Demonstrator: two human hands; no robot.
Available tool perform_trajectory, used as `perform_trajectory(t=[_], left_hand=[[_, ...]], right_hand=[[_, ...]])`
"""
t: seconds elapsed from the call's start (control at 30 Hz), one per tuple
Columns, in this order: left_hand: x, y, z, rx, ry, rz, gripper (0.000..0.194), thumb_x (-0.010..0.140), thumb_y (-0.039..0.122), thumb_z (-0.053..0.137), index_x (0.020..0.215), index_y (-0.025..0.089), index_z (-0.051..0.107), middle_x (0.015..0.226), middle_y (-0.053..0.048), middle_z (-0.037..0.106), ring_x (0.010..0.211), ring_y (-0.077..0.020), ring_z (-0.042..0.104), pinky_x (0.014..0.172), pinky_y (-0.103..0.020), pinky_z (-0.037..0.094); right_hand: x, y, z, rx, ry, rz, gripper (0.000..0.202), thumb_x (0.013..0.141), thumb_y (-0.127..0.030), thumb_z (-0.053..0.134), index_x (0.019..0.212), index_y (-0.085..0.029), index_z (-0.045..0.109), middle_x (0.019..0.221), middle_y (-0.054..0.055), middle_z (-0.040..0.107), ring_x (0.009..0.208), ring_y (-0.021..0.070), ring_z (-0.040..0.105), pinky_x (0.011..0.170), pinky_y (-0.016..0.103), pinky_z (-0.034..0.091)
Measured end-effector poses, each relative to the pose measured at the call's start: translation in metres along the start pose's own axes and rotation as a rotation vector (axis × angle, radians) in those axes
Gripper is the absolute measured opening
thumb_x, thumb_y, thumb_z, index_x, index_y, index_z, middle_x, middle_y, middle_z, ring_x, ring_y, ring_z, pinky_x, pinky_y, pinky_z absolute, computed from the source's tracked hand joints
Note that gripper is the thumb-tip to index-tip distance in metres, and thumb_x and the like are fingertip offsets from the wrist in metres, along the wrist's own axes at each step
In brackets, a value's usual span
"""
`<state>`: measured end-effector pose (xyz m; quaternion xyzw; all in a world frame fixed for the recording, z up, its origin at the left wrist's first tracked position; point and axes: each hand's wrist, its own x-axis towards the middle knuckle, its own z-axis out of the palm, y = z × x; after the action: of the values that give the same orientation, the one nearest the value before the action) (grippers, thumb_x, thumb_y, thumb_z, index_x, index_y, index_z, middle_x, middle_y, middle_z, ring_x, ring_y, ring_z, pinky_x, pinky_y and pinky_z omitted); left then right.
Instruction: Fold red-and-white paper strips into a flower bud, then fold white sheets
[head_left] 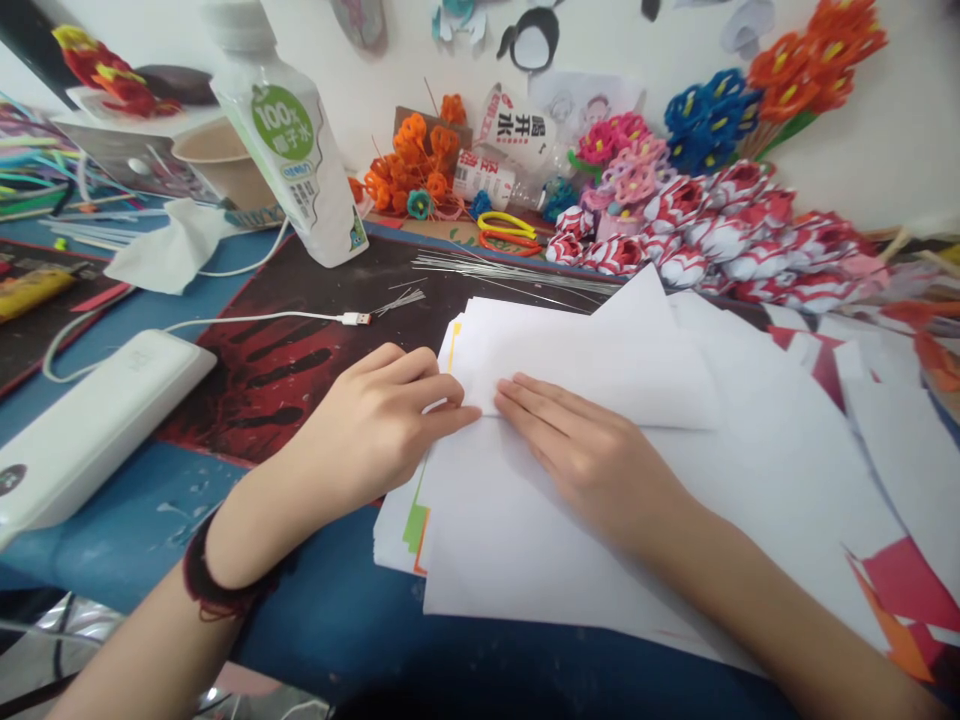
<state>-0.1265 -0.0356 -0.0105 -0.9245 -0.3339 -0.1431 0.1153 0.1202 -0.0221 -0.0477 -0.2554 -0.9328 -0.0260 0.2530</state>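
Observation:
A white sheet of paper (592, 360), folded over on itself, lies on a stack of white paper (750, 500). At the left end of its fold, my left hand (394, 415) has its fingers curled and its thumb along the crease, closed on the paper's edge. Pressed flat on the folded sheet, my right hand (581, 445) keeps its fingers stretched out and together, tips near the left thumb. Yellow, green and orange marks show along the stack's left edges. The undersides of both hands are hidden.
Left stand a white power bank (105, 425) with its cable and a white bottle (296, 150). Thin wires (510, 270) lie behind the paper. Red-and-white striped buds (720, 230) and pipe-cleaner flowers (630, 165) line the wall. Paper scraps (907, 590) lie right.

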Motion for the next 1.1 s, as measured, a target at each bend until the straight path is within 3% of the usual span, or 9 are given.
perform_trajectory(t=[0.2,0.4,0.63,0.83,1.1], left_hand=[[0.001,0.0,0.0,-0.008,-0.012,0.011,0.025,0.102,0.018,0.048,0.107,0.02,0.073,0.096,-0.005,0.073,0.086,-0.0186,0.058,0.069,-0.033,0.039],[0.003,0.002,-0.003,-0.013,-0.029,0.041,0.028,0.103,0.018,0.045,0.103,0.017,0.073,0.092,-0.006,0.073,0.082,-0.0189,0.058,0.067,-0.034,0.039],[0.0,0.003,-0.001,-0.008,0.027,-0.095,0.023,0.099,0.015,0.052,0.105,0.022,0.073,0.098,-0.004,0.074,0.084,-0.0178,0.058,0.069,-0.032,0.042],[0.002,0.004,0.001,0.021,-0.004,-0.035,0.024,0.1,0.015,0.049,0.106,0.022,0.072,0.093,-0.004,0.073,0.081,-0.0169,0.057,0.067,-0.03,0.042],[0.004,0.013,-0.001,0.149,-0.006,0.064,0.024,0.102,0.013,0.046,0.103,0.014,0.07,0.085,-0.004,0.069,0.074,-0.0173,0.056,0.058,-0.032,0.04]], right_hand=[[-0.001,0.0,0.001,0.025,-0.001,0.005,0.04,0.094,0.002,0.048,0.13,-0.005,0.065,0.133,0.017,0.065,0.127,0.028,0.061,0.109,0.044,0.054],[0.0,0.0,-0.001,-0.001,-0.007,-0.017,0.037,0.096,0.001,0.045,0.127,0.0,0.066,0.132,0.02,0.065,0.126,0.0291,0.062,0.108,0.043,0.054],[-0.003,0.002,-0.001,0.07,-0.049,0.024,0.042,0.095,0.001,0.046,0.134,-0.006,0.062,0.137,0.016,0.063,0.132,0.0264,0.057,0.112,0.043,0.051],[-0.004,0.004,0.0,0.125,-0.064,0.059,0.046,0.095,0.0,0.047,0.137,-0.01,0.061,0.139,0.013,0.061,0.134,0.025,0.056,0.113,0.043,0.05],[-0.003,0.004,0.0,0.118,-0.078,0.052,0.043,0.096,0.0,0.044,0.135,-0.004,0.061,0.141,0.016,0.06,0.135,0.0251,0.055,0.114,0.043,0.048]])
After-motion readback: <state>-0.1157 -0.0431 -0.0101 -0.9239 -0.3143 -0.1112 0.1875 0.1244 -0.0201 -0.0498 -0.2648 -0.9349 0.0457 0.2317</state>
